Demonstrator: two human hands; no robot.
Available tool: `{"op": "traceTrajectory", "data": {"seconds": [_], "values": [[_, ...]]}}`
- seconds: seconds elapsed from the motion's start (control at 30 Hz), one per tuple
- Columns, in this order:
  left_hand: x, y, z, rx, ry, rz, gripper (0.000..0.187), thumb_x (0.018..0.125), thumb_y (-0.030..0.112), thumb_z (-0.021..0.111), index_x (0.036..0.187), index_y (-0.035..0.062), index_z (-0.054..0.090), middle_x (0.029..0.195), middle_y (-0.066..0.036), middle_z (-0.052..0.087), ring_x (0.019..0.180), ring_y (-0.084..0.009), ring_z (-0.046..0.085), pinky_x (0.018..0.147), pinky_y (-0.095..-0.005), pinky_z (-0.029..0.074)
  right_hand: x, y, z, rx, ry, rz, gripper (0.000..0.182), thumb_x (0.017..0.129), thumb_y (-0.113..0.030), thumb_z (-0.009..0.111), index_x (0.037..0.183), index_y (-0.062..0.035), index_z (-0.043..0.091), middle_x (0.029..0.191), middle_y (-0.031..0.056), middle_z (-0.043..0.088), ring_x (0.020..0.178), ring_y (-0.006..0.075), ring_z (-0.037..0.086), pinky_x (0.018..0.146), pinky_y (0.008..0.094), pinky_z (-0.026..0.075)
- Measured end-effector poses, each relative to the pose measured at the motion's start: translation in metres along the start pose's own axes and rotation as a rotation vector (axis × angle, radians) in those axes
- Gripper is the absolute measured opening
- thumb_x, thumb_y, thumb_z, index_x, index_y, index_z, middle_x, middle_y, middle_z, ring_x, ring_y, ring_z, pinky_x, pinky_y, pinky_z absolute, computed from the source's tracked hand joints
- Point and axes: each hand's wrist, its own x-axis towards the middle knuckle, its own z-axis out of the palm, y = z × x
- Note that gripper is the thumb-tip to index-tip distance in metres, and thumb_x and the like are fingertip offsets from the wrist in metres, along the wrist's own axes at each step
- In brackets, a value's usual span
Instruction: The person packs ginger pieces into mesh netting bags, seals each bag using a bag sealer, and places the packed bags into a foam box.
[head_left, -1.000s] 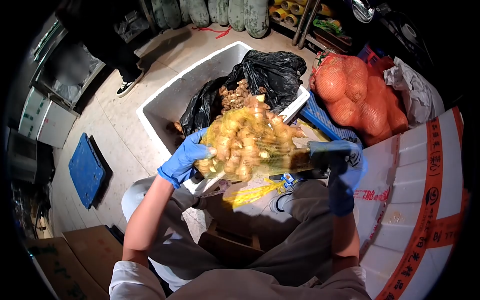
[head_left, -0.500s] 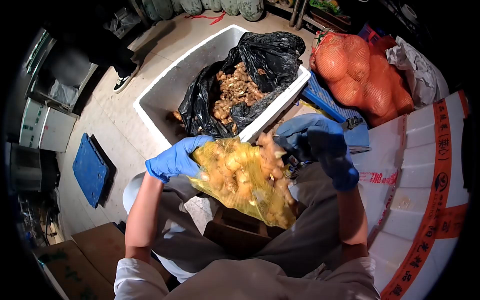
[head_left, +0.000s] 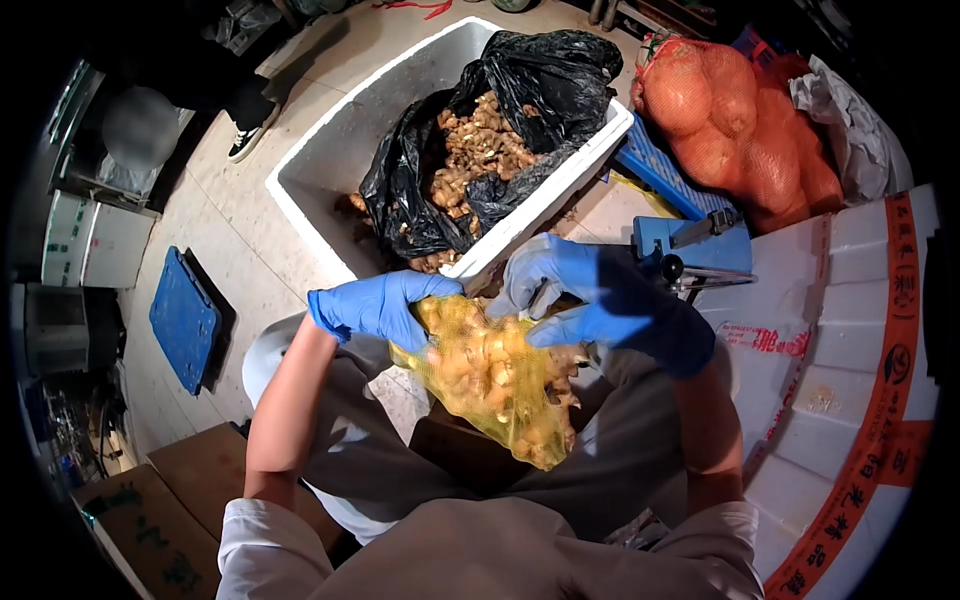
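A yellow mesh bag full of ginger hangs over my lap, its lower end tapering between my knees. My left hand, in a blue glove, is closed on the bag's upper left edge. At the bag's top right, my right hand, also gloved in blue, has its fingers and thumb curled round the mouth and the ginger there; the exact grip is partly hidden. Just beyond the hands, loose ginger lies in a black plastic bag inside a white foam box.
Right of the box stands a blue scale-like device, with orange net sacks behind. White foam boxes with red tape flank my right side. A blue board lies on the left floor near cardboard boxes. Another person's shoe shows at upper left.
My right hand has moved left and onto the bag's mouth, from beside the ginger at its right edge. The left hand keeps its hold. The view has tilted slightly.
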Motion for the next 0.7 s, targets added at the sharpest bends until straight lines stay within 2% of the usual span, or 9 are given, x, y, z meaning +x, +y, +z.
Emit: {"op": "traceTrajectory", "data": {"seconds": [0.13,0.2,0.23,0.27,0.33,0.43,0.53,0.63,0.7], "values": [[0.004,-0.015,0.004,-0.111,-0.036,-0.018,0.059,0.063,0.012,0.072,0.113,0.0002,0.043,0.099,-0.004,0.050,0.087,-0.0074,0.043,0.075,-0.0216,0.041,-0.004,0.016,-0.003,-0.164,-0.098,-0.127,0.025,0.066,-0.015,0.066,0.086,-0.0039,0.055,0.091,0.0093,0.053,0.090,0.0229,0.050,0.079,0.0314,0.039],[0.007,-0.013,0.008,-0.015,-0.104,0.033,0.062,0.062,0.010,0.072,0.115,-0.0005,0.041,0.104,-0.004,0.048,0.091,-0.0079,0.042,0.076,-0.0218,0.040,-0.006,0.022,-0.004,-0.187,-0.283,-0.157,0.024,0.068,-0.017,0.064,0.085,-0.0042,0.055,0.087,0.0092,0.052,0.084,0.0243,0.050,0.078,0.0331,0.039],[0.007,-0.012,0.008,-0.011,-0.109,0.032,0.062,0.062,0.010,0.072,0.115,-0.0005,0.041,0.104,-0.004,0.048,0.091,-0.0079,0.042,0.076,-0.0218,0.040,-0.012,0.016,0.005,-0.251,-0.045,-0.199,0.018,0.071,-0.015,0.060,0.082,-0.0039,0.052,0.082,0.0083,0.050,0.078,0.0232,0.048,0.072,0.0325,0.040],[0.005,-0.011,0.008,-0.047,-0.092,0.010,0.063,0.061,0.010,0.072,0.115,-0.0001,0.041,0.104,-0.004,0.048,0.091,-0.0079,0.041,0.076,-0.0218,0.040,-0.010,0.013,0.003,-0.252,-0.039,-0.200,0.018,0.071,-0.015,0.060,0.082,-0.0039,0.052,0.082,0.0083,0.050,0.078,0.0232,0.048,0.072,0.0325,0.040],[0.002,-0.007,0.006,-0.118,-0.054,-0.030,0.064,0.059,0.009,0.073,0.115,0.0006,0.042,0.105,-0.004,0.047,0.093,-0.0079,0.041,0.076,-0.0218,0.040,-0.004,0.006,-0.004,-0.047,-0.081,0.135,0.015,0.074,-0.014,0.056,0.080,-0.0029,0.048,0.081,0.0076,0.050,0.075,0.0185,0.048,0.068,0.0294,0.040],[-0.001,0.002,0.005,-0.211,-0.026,-0.053,0.064,0.059,0.010,0.074,0.114,0.0010,0.042,0.104,-0.004,0.048,0.093,-0.0081,0.042,0.076,-0.0216,0.040,-0.006,0.012,0.006,0.312,0.158,0.150,0.009,0.079,-0.008,0.052,0.080,-0.0021,0.045,0.073,0.0037,0.044,0.071,0.0102,0.042,0.064,0.0245,0.036],[0.000,0.012,0.007,-0.220,-0.034,-0.052,0.063,0.059,0.010,0.074,0.113,0.0010,0.043,0.103,-0.004,0.049,0.093,-0.0085,0.042,0.077,-0.0217,0.039,-0.002,0.007,0.011,0.392,0.297,0.193,0.007,0.080,-0.006,0.050,0.081,-0.0014,0.045,0.075,0.0013,0.045,0.072,0.0073,0.042,0.066,0.0223,0.037],[0.001,0.014,0.010,-0.257,0.057,-0.061,0.067,0.050,0.008,0.078,0.108,0.0019,0.047,0.098,-0.002,0.052,0.090,-0.0098,0.045,0.081,-0.0256,0.038,0.003,0.020,0.017,0.463,0.325,0.097,0.016,0.078,-0.013,0.052,0.086,-0.0014,0.045,0.077,0.0020,0.046,0.070,0.0086,0.044,0.064,0.0209,0.037],[-0.002,0.010,0.008,-0.214,0.041,0.010,0.064,0.054,0.008,0.075,0.110,0.0012,0.045,0.100,-0.003,0.050,0.091,-0.0096,0.044,0.081,-0.0240,0.038,0.005,0.015,0.017,0.534,0.289,0.135,0.012,0.079,-0.009,0.051,0.085,-0.0010,0.046,0.078,0.0022,0.047,0.073,0.0082,0.044,0.067,0.0210,0.038]]}}
